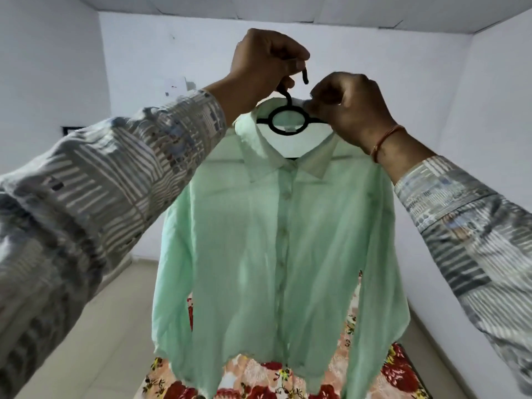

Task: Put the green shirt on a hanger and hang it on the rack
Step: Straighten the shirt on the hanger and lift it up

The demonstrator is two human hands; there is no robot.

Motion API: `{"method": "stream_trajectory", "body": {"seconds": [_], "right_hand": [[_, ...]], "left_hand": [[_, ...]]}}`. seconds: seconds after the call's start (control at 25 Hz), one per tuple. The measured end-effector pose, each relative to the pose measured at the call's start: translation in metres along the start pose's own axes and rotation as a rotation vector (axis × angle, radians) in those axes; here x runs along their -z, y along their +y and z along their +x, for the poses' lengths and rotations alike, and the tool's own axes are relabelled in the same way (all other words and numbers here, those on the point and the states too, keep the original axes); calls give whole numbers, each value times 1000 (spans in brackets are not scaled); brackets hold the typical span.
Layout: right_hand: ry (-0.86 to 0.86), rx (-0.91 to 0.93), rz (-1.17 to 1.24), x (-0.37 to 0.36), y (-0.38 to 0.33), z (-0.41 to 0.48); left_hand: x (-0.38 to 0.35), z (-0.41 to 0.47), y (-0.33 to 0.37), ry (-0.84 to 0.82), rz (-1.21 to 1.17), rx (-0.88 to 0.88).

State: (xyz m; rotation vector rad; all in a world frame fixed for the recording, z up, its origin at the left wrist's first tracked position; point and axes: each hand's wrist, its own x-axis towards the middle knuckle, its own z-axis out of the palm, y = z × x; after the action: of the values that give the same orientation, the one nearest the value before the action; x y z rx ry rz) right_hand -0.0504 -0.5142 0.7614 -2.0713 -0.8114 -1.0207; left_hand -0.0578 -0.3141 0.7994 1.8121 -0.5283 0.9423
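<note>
Shirt (276,240) pale green, sheer, buttoned, on black hanger (272,123). Left hand (264,59) grips its hook (305,76); right hand (351,108) pinches collar (313,165).

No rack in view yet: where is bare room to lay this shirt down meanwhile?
Bare tiled floor lies left of the floral bedspread, up to the white wall; a narrower strip runs right of it. The green shirt hides most of the bedspread. Crowded up top: left hand grips the hanger hook, right hand pinches the shirt.
</note>
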Motion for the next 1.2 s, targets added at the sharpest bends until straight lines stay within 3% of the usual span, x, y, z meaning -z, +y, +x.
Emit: {"method": "stream_trajectory", "body": {"seconds": [0.08, 0.16, 0.24, 0.36, 0.52, 0.64, 0.76, 0.84, 0.96, 1.04, 1.12, 1.2], "right_hand": [[-76, -84, -35, 4, 7, 11], [-334, -73, -247, 11, 11, 18], [-448, -85, -286, 16, 12, 16], [-327, -89, -206, 23, 26, 13], [-261, -226, 81, 39, 47, 8], [-286, -191, 51, 35, 46, 0], [-367, -126, 106, 35, 41, -3], [-382, -235, 274, 43, 40, -4], [-540, -238, -58, 49, 46, -9], [-542, -150, -194, 47, 49, -17], [-474, -120, -279, 51, 39, -29], [-387, -73, -393, 57, 30, -39]], "left_hand": [[0, 1, 4, -43, -42, 21], [-4, 0, 10, -72, -70, 15], [-7, -2, 13, -105, -111, 28], [5, -9, 9, -239, -66, 76], [32, -29, -24, -405, 54, 311], [34, -43, -45, -566, 532, 162], [33, -49, -43, -430, 691, 24], [35, -54, -38, -284, 658, 9], [43, -63, -35, -51, 629, 20], [43, -69, -35, 28, 736, 20], [43, -79, -32, -96, 813, 97], [51, -93, -22, -396, 536, 253]]}}
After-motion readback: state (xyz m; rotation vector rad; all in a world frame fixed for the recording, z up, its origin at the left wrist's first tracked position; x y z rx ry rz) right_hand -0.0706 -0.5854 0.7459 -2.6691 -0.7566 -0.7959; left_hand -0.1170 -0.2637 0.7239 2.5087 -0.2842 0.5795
